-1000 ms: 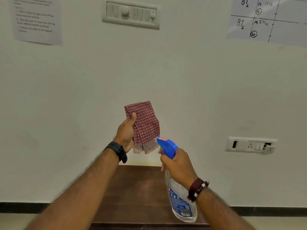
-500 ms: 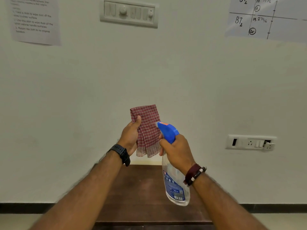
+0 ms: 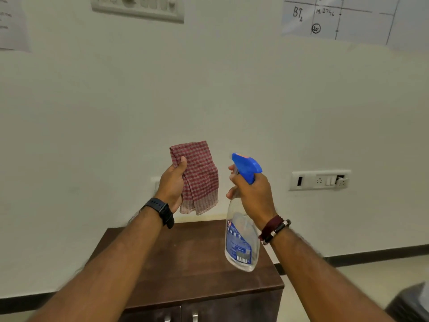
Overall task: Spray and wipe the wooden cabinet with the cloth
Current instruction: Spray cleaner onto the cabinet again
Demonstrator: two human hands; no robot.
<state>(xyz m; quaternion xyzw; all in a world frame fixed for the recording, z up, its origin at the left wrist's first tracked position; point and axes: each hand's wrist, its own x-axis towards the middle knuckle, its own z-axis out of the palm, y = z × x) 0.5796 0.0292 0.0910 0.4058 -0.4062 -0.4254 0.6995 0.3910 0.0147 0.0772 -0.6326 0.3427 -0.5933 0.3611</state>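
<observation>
My left hand [image 3: 173, 184] holds a folded red-and-white checked cloth [image 3: 199, 177] upright in front of the wall, well above the cabinet. My right hand [image 3: 253, 194] grips a clear spray bottle [image 3: 241, 247] by the neck, a finger on the trigger of its blue head, and the nozzle points left at the cloth a short gap away. Below both hands stands the dark brown wooden cabinet [image 3: 185, 263], its flat top bare and the tops of two doors with metal handles showing at the bottom edge.
The cabinet stands against a cream wall. A white socket panel [image 3: 319, 180] is on the wall to the right, a switch board [image 3: 139, 8] at the top. Papers [image 3: 348, 17] hang at upper left and right. A dark object [image 3: 411, 303] sits at the lower right corner.
The view has tilted down and shifted, showing more of the cabinet top and its doors. The spray bottle has moved slightly right, away from the cloth; both hands keep their grips.
</observation>
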